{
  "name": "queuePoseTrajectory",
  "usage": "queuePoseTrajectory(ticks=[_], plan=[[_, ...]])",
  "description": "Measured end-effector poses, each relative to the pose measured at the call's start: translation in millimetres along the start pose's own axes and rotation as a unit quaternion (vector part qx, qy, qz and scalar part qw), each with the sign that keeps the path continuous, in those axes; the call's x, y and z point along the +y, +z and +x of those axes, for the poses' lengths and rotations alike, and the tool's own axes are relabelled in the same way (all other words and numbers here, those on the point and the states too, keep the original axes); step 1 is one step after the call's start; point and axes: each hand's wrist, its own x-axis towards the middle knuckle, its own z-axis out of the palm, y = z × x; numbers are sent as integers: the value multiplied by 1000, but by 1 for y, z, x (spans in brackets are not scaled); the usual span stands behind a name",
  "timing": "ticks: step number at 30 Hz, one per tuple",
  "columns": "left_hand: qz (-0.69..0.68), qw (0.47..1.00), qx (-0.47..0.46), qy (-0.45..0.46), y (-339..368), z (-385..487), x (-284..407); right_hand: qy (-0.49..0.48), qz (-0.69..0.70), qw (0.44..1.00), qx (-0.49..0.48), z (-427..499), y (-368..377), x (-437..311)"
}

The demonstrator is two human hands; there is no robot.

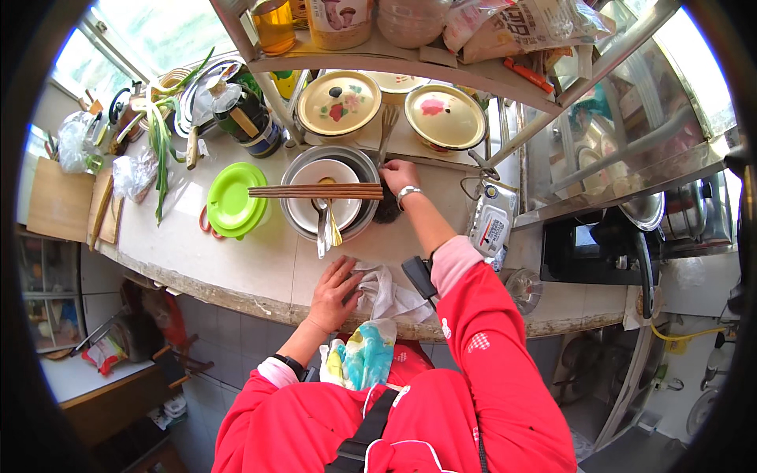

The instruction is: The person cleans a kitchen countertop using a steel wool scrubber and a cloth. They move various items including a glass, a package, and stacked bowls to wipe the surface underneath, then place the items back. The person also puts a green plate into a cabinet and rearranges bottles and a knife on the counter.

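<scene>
My left hand (336, 295) lies on the counter near its front edge, fingers apart, against a crumpled white cloth (387, 292). My right hand (403, 180) reaches to the right side of a metal basin (369, 162). Its fingertips meet the lower end of a metal fork-like utensil (387, 127); whether they grip it is hard to tell. A dark, rough-looking object (387, 207) is partly hidden beneath that wrist. Inside the basin sits a white bowl (307, 174) holding metal spoons (322, 222), with brown chopsticks (319, 191) laid across the top.
A lime-green lidded container (236, 198) stands left of the basin, over red-handled scissors (204, 220). Two flowered enamel pots (338, 103) are behind, under a loaded shelf (408, 65). Scallions (158, 142) lie left. A wipes pack (492, 219) and glass jar (524, 291) stand right.
</scene>
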Motion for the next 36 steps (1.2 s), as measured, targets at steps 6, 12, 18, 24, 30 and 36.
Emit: queuePoseTrajectory(ticks=[6, 12, 18, 24, 30, 36], plan=[[0, 1000, 11, 8, 0, 0, -1, -96, 1, 993, -66, -46, -45, 23], [-2, 1000, 16, 6, 0, -1, 2, -83, 191, 960, -188, -108, -103, 12], [0, 1000, 19, 13, 0, -3, 1, -145, 181, 955, -184, -158, -161, -26], [0, 1000, 24, 9, -1, -3, 2, -103, 248, 957, -110, -147, -125, -6], [8, 1000, 18, 4, -1, -3, 2, 16, 478, 878, 7, -70, -37, 3], [4, 1000, 14, 3, -3, -1, 3, 22, 410, 911, 41, -23, 16, -5]])
